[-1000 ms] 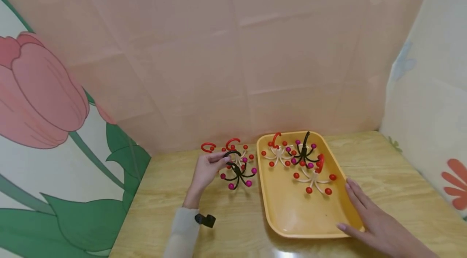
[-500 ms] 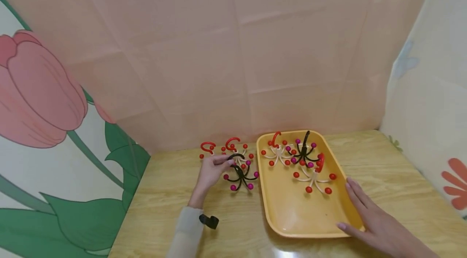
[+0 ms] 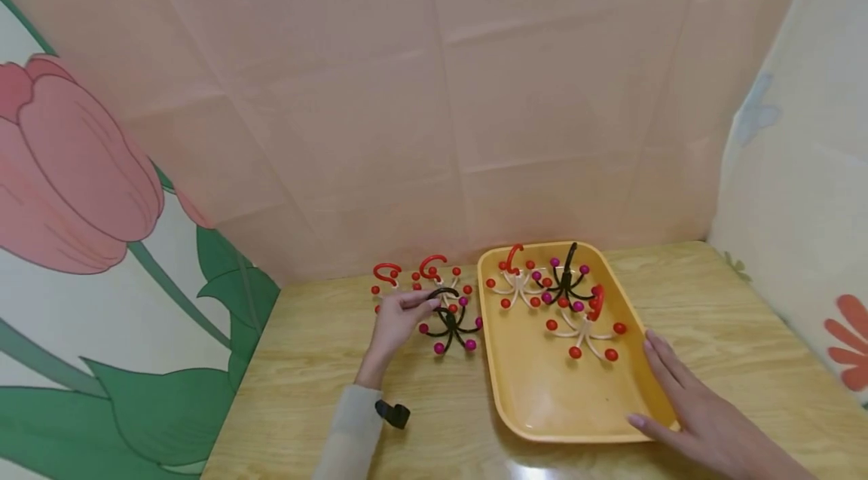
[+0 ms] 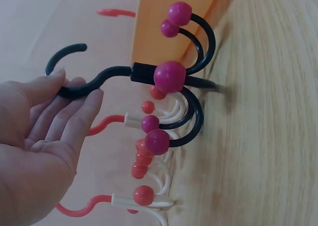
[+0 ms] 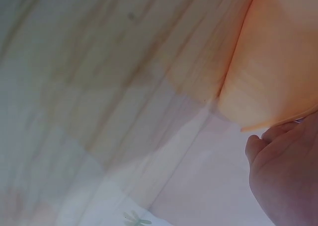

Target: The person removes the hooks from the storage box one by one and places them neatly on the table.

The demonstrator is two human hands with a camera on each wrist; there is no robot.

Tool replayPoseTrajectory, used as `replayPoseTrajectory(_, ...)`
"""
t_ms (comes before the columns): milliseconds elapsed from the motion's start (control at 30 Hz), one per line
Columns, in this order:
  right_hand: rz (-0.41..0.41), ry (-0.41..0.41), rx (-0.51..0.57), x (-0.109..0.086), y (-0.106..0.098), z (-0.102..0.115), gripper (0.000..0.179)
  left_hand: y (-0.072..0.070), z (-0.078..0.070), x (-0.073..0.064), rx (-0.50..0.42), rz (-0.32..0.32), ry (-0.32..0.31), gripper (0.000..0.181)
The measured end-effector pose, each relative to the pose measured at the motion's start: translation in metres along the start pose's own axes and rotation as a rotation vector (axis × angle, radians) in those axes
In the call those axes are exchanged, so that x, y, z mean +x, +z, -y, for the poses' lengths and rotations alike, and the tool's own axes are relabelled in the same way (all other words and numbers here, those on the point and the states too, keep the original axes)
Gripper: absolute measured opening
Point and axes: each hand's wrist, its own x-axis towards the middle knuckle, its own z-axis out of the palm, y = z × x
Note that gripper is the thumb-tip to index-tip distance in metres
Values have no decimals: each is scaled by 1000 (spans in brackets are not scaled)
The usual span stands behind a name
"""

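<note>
"Just left of the yellow tray, what is the left hand up to?"

"Pinching the curved top of the black hanger between thumb and fingers. Its magenta-tipped arms spread out below, near the tray's wall. Whether its foot touches the wooden table, I cannot tell."

"And the right hand?"

"Resting against the tray's right side, fingers straight, thumb held apart from them, gripping nothing."

"How far along would you call it?"

"About half, judging by how things lie. Inside the tray there are 3 hangers: the back pale hanger, the front pale hanger, both red-topped, and the other black hanger at the back."

"What's left outside?"

"The pinched 1, not yet over the rim, plus 2 red-topped hangers at the table's back, partly hidden by the left hand. More could be tucked behind it; the views don't settle that."
</note>
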Motion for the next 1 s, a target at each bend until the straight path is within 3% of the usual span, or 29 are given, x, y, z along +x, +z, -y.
replayPoseTrajectory(233, 12, 6, -10, 3, -2, 3, 107, 1, 20, 9, -28, 8, 37, 24)
replayPoseTrajectory(667, 20, 8, -11, 3, -1, 3, 107, 2, 14, 3, -1, 3, 65, 44)
replayPoseTrajectory(833, 37, 23, -9, 3, 0, 2, 107, 4, 2, 0, 125, -14, 95, 48)
replayPoseTrajectory(1000, 41, 25, -20, 2, 0, 2, 106, 11, -26, -3, 246, -53, 184, 45)
